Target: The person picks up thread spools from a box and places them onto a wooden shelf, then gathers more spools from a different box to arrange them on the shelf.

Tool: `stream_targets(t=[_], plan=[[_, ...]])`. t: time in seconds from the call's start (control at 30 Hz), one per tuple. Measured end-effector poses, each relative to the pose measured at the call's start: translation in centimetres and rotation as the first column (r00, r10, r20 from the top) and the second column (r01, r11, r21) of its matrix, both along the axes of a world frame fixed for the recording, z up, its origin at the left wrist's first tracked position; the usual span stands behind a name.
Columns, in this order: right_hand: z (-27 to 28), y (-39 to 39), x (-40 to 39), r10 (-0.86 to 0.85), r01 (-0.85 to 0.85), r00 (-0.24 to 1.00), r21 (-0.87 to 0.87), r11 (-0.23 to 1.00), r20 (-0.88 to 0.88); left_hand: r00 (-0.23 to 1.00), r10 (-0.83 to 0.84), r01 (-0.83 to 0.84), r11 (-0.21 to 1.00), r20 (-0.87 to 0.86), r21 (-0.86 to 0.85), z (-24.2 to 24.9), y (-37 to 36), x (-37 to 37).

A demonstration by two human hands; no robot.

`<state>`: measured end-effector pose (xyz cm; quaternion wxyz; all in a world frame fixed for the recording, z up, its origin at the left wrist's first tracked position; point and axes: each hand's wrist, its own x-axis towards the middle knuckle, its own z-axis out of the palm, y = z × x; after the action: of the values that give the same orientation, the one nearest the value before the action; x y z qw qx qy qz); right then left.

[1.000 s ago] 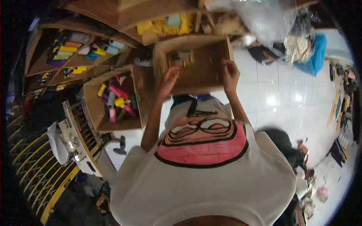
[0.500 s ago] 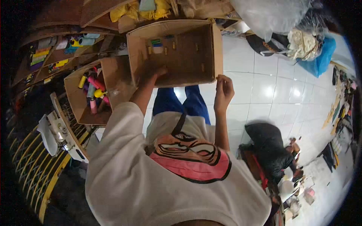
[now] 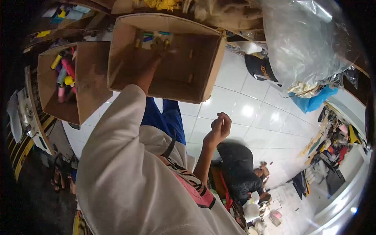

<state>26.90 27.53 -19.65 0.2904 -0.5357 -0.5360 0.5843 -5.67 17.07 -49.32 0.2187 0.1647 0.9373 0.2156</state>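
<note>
Deep inside a cardboard box (image 3: 182, 84), my left hand (image 3: 158, 51) is blurred near a yellowish spool (image 3: 167, 43); its fingers and anything in them cannot be made out. Green and blue small items (image 3: 148, 37) lie by the box's far wall, and more small spools (image 3: 190, 53) stand to the right. My right hand (image 3: 220, 126) hangs in the air below and right of the box, apart from it, with its fingers curled in and nothing visible in them.
At left a second cardboard box (image 3: 92, 74) holds pink, yellow and grey thread cones (image 3: 68, 67). Shelves run along the top left. A clear plastic bag (image 3: 303, 43), a black cap (image 3: 258, 69) and a blue bag (image 3: 313, 100) are at right. A person in black (image 3: 239, 164) is lower right.
The view has turned. My left hand has reached farther into the box, toward the spools. My right hand has come away from the box's near right corner.
</note>
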Motion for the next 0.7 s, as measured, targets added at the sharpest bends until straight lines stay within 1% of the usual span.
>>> stream_targets(t=[0.07,0.13,0.2,0.23,0.27,0.3,0.33,0.4,0.47,0.5,0.53,0.57,0.6,0.63,0.67,0.7], plan=[[-0.2,0.5,0.4,0.009,-0.008,1.000,-0.016,1.000,0.021,1.000,-0.007,0.008,1.000,0.020,-0.025,1.0,1.7,0.8],[-0.3,1.0,0.7,0.021,-0.019,0.999,-0.029,0.999,0.041,0.991,-0.092,0.097,0.994,0.092,-0.052,5.1,3.4,1.2],[-0.6,1.2,0.8,-0.001,0.001,1.000,-0.033,0.999,0.022,0.978,-0.197,0.203,0.971,0.064,-0.127,3.1,3.9,1.2],[-0.7,1.2,0.9,-0.010,0.011,1.000,-0.039,0.999,0.012,0.964,-0.264,0.262,0.946,0.012,-0.190,-1.4,4.1,0.9],[-0.9,1.2,1.3,0.005,-0.005,1.000,-0.047,0.999,-0.001,0.942,-0.334,0.315,0.914,-0.036,-0.256,-4.0,4.1,1.0],[-0.9,1.2,1.5,0.007,-0.007,1.000,-0.057,0.998,-0.001,0.953,-0.302,0.287,0.921,-0.017,-0.262,-1.5,4.2,1.4],[-1.0,1.2,1.7,0.007,-0.007,1.000,-0.066,0.998,-0.002,0.963,-0.269,0.259,0.928,0.000,-0.269,3.5,4.6,2.0],[-1.1,1.2,1.8,0.007,-0.007,1.000,-0.071,0.997,-0.001,0.954,-0.294,0.267,0.920,-0.056,-0.288,6.1,4.8,2.6],[-0.9,1.1,1.8,0.009,-0.009,1.000,-0.065,0.998,0.006,0.894,-0.403,0.330,0.888,-0.195,-0.319,3.7,4.2,3.8],[-1.0,1.0,1.9,0.004,-0.003,1.000,-0.066,0.998,0.009,0.885,-0.422,0.427,0.904,-0.196,-0.021,1.8,3.9,4.2],[-1.0,1.0,1.9,-0.001,0.001,1.000,-0.066,0.998,0.010,0.875,-0.440,0.483,0.830,-0.205,0.279,-1.1,3.6,4.6],[-1.1,0.9,1.9,-0.005,0.005,1.000,-0.066,0.998,0.009,0.864,-0.453,0.493,0.674,-0.220,0.550,-4.3,3.6,5.2],[-1.1,0.9,1.8,-0.010,0.010,1.000,-0.072,0.997,0.004,0.841,-0.525,0.477,0.610,-0.128,0.633,-4.8,3.9,6.0],[-1.1,0.8,1.8,-0.013,0.013,1.000,-0.076,0.997,-0.003,0.797,-0.603,0.492,0.672,0.023,0.554,-3.7,4.1,6.8],[-1.1,0.9,1.7,-0.015,0.014,1.000,-0.081,0.997,-0.010,0.744,-0.651,0.518,0.705,0.152,0.484,-2.6,4.3,7.6],[-0.9,0.9,1.7,-0.002,0.001,1.000,-0.072,0.997,-0.009,0.693,-0.679,0.553,0.716,0.241,0.425,-2.0,4.6,8.4]])
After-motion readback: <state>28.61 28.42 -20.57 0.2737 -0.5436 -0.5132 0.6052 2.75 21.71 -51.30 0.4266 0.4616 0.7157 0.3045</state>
